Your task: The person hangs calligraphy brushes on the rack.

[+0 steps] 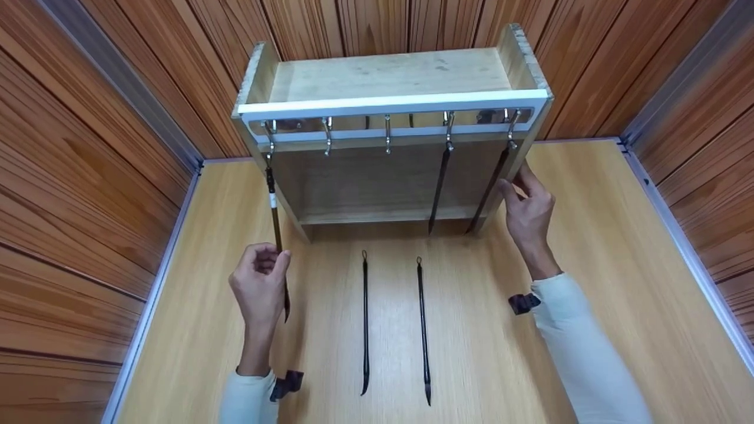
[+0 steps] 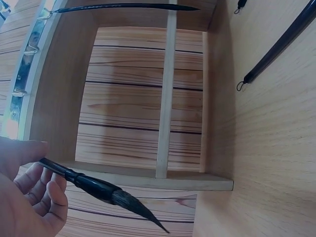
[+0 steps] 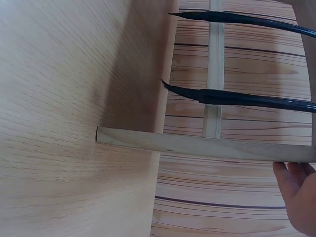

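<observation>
My left hand (image 1: 259, 282) pinches the shaft of a calligraphy brush (image 1: 275, 218) between thumb and fingers. That brush stands nearly upright, tip down, its top at the leftmost hook (image 1: 270, 138); whether its loop sits on the hook is too small to tell. In the left wrist view the dark bristle end (image 2: 131, 201) sticks out past the fingers. At the wooden rack's (image 1: 383, 76) right side panel, my right hand (image 1: 530, 215) touches the outer face with its fingertips (image 3: 280, 170). Two dark brushes (image 1: 439, 188) (image 1: 490, 187) hang from the two rightmost hooks.
Two more brushes (image 1: 366, 324) (image 1: 423, 330) lie on the light wooden table (image 1: 471, 353) before the rack, loops toward it. Two middle hooks (image 1: 327, 138) (image 1: 387, 135) carry nothing. Wood-plank walls (image 1: 88, 176) stand behind and at both sides.
</observation>
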Motion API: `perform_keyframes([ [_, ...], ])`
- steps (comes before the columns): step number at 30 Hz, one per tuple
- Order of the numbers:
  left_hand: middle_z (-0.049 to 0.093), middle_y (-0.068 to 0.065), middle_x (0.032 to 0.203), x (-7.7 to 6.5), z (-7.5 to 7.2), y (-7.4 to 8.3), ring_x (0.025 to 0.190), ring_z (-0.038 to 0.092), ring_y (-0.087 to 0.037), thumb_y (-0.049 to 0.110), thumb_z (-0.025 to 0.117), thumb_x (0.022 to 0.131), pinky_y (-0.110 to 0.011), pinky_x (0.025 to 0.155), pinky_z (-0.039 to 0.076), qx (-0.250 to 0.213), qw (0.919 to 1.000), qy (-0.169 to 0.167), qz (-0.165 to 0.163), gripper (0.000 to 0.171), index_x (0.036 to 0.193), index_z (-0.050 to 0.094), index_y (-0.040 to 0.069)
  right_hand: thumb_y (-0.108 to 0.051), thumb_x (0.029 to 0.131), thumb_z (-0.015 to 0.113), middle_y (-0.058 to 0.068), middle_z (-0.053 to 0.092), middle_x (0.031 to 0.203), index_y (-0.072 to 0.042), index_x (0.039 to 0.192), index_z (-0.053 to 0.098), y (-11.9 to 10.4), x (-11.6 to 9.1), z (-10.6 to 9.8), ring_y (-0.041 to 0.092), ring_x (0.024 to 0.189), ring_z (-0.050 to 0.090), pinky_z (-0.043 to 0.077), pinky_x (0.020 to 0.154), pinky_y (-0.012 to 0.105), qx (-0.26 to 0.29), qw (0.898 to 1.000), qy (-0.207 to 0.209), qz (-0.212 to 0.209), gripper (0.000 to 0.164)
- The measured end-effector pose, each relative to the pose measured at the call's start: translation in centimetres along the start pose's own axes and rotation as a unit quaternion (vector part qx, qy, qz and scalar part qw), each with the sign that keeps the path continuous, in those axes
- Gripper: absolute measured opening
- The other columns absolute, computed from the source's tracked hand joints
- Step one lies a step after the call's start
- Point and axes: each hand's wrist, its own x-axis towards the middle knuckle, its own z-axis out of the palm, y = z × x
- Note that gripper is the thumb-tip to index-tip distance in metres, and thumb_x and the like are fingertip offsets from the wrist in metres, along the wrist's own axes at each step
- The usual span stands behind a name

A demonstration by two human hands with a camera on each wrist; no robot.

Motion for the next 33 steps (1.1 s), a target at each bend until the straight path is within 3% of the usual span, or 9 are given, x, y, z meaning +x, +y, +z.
perform_keyframes([
  [12,0.066,-0.012,0.080,0.4,0.3,0.0,0.070,0.058,-0.016,-0.003,0.076,0.085,-0.017,0.062,0.046,-0.014,0.9998,-0.004,-0.010,0.015,0.095,0.066,-0.007,0.002,0.096,0.063,0.019,0.064,0.128,0.002,0.143,0.051,-0.1,0.0,0.0,0.031,0.113,0.064,0.052,0.090,0.033,0.002,1.000,0.001,0.006,0.048],
  [19,0.066,-0.014,0.080,0.4,0.6,0.1,0.068,0.058,-0.016,-0.006,0.076,0.084,-0.015,0.061,0.045,-0.004,0.9999,0.007,-0.013,0.014,0.094,0.066,-0.008,0.007,0.095,0.062,0.023,0.066,0.122,0.006,0.140,0.053,0.2,0.1,0.1,0.026,0.108,0.065,0.053,0.086,0.027,0.016,1.000,0.003,-0.021,0.046],
  [28,0.065,-0.018,0.079,0.0,0.3,3.7,0.067,0.057,-0.015,-0.011,0.072,0.084,-0.016,0.061,0.045,-0.008,0.9999,0.003,-0.009,0.012,0.092,0.064,-0.013,0.008,0.094,0.061,0.022,0.067,0.120,0.006,0.139,0.054,0.1,0.0,0.1,0.019,0.107,0.065,0.053,0.086,0.027,0.017,1.000,0.007,-0.017,0.045],
  [30,0.065,-0.017,0.079,0.1,0.3,3.7,0.067,0.057,-0.014,-0.010,0.072,0.084,-0.016,0.061,0.045,-0.007,0.9999,0.002,-0.012,0.012,0.092,0.064,-0.012,0.008,0.095,0.061,0.022,0.067,0.119,0.006,0.139,0.054,0.1,0.0,0.1,0.020,0.108,0.065,0.053,0.086,0.027,0.018,1.000,0.006,-0.016,0.045],
  [33,0.065,-0.015,0.080,0.3,0.5,2.1,0.068,0.058,-0.015,-0.006,0.074,0.085,-0.017,0.062,0.046,-0.014,0.9997,0.000,-0.022,0.013,0.094,0.065,-0.010,0.009,0.095,0.061,0.022,0.067,0.120,0.006,0.139,0.054,0.1,0.0,0.1,0.020,0.108,0.065,0.053,0.086,0.027,0.017,1.000,0.006,-0.016,0.045],
])
